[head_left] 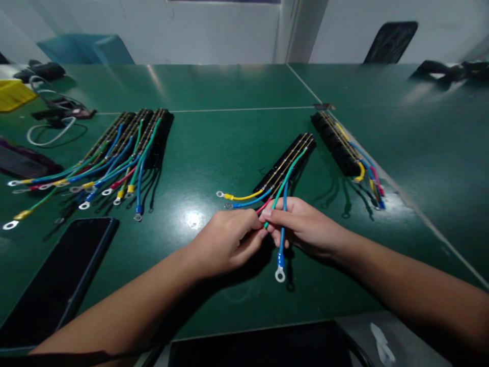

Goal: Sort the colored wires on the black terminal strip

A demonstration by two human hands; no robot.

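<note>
A black terminal strip (284,163) with brass-coloured rails lies slanted on the green table, just beyond my hands. Yellow, blue, red and green wires run from it. My left hand (233,237) pinches the lower end of the green wire (284,182); its fingertips meet those of my right hand. My right hand (300,224) is closed on the same green wire, with the red wire passing close by. The blue wire (282,237) with a ring lug hangs down past my right fingers. To the left, the yellow wire (244,198) ends in a ring lug pointing left.
Several wired strips (153,137) lie at the left, their lugs toward me. Another wired strip (336,145) is at the right. A phone (57,280) rests at the near left. Cables (57,132) and a yellow object (15,95) are at the far left.
</note>
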